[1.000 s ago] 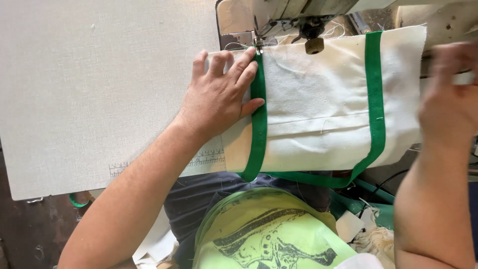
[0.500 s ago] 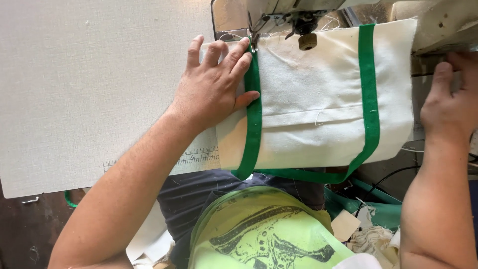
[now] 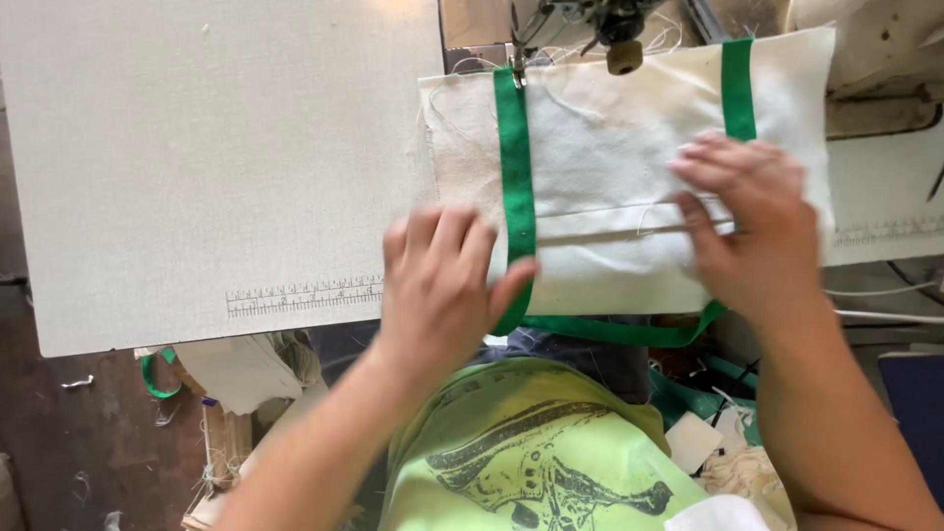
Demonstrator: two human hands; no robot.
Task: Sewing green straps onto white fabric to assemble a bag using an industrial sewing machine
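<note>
A cream canvas bag panel (image 3: 610,197) lies flat on the sewing table (image 3: 197,157), at its right part close to the near edge, with its far end under the needle and presser foot (image 3: 516,74) of the sewing machine (image 3: 619,25) at the table's far edge. A green webbing strap (image 3: 515,187) runs from the foot toward the near edge, loops below the panel and climbs again as a second green band (image 3: 737,88) on the right. The left hand (image 3: 442,285) rests palm down with fingers spread, its thumb pressing on the strap near the panel's near edge; it grips nothing, only pins the cloth. The right hand (image 3: 752,221) lies flat and open on the right part of the panel, fingers across the pocket fold, just beside the second band. To do this well, both palms should keep the canvas taut and flat, the strap's edge held straight in line with the foot, and the thumb should guide rather than drag, so that the seam does not wander. Fingers should stay well apart from the needle. Loose threads near the foot could catch. A printed ruler (image 3: 305,295) sits on the table's near edge, left of the hand.
</note>
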